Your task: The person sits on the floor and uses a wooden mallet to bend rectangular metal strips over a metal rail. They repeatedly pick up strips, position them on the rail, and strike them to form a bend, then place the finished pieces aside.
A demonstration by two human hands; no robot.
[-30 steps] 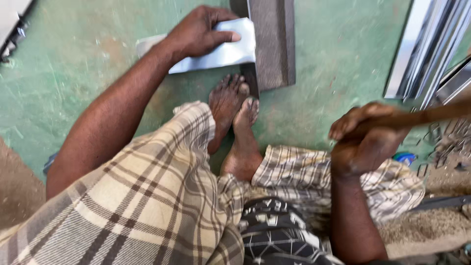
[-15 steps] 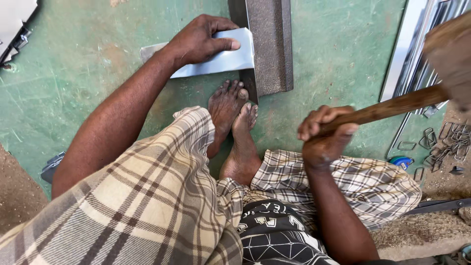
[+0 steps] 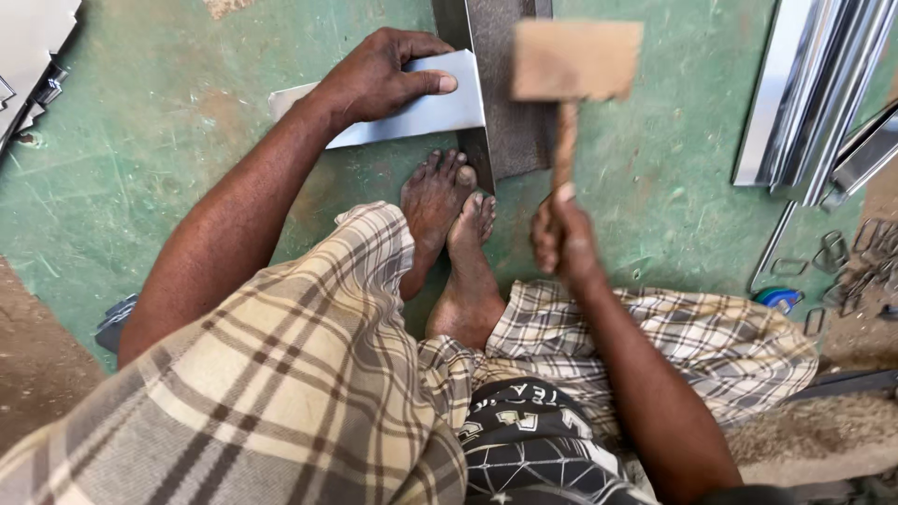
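Sheet [image 3: 412, 112]: thin, stiff, slick metal with sharp edges, lying on the green floor [image 3: 140, 187] against a steel bar [image 3: 510, 122]. Your left hand [image 3: 379, 75] pins it flat, fingers spread; hold it mid-panel. Your right hand [image 3: 561, 238] grips the mallet [image 3: 572, 61], fingers wrapped around the handle.

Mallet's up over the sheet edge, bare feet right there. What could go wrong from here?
1. The left hand pins the metal sheet with its thumb near the edge beside the steel bar; a stray blow from the wooden mallet might hit it.
2. The bare feet touch the bar's end; a glancing swing or shifting bar could hurt toes.
3. The right hand grips the handle low, likely reducing control.
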